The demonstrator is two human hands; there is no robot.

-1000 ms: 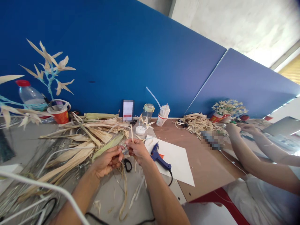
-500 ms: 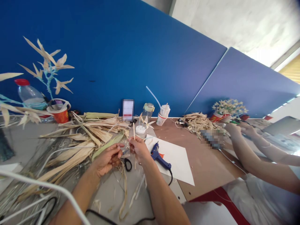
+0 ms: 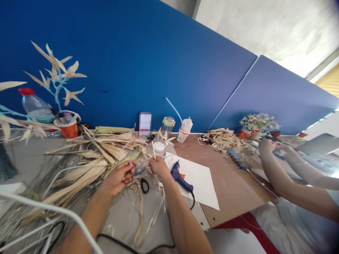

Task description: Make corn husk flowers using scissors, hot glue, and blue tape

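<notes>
My right hand (image 3: 159, 168) is closed around a thin pale stick (image 3: 154, 149) that stands up from its fingers. To the left, my left hand (image 3: 120, 177) has its fingers curled and its fingertips together; whatever they hold, if anything, is too small to name. Black scissor handles (image 3: 144, 185) lie between my hands, among scraps of husk. Beside my right forearm a blue glue gun (image 3: 182, 177) rests on a white sheet (image 3: 208, 183). Dried corn husks (image 3: 92, 165) spread over the table left of my hands.
Behind are a phone (image 3: 145, 124), a clear bottle (image 3: 168, 127) and a paper cup (image 3: 183, 134). A husk plant stands in a red cup (image 3: 69, 129). Another person's arms (image 3: 275, 165) reach in from the right. A white bar (image 3: 60, 210) crosses the lower left.
My hands have moved slightly apart, the left one a little to the left and the right one a little to the right. The stick in my right hand now leans more to the left.
</notes>
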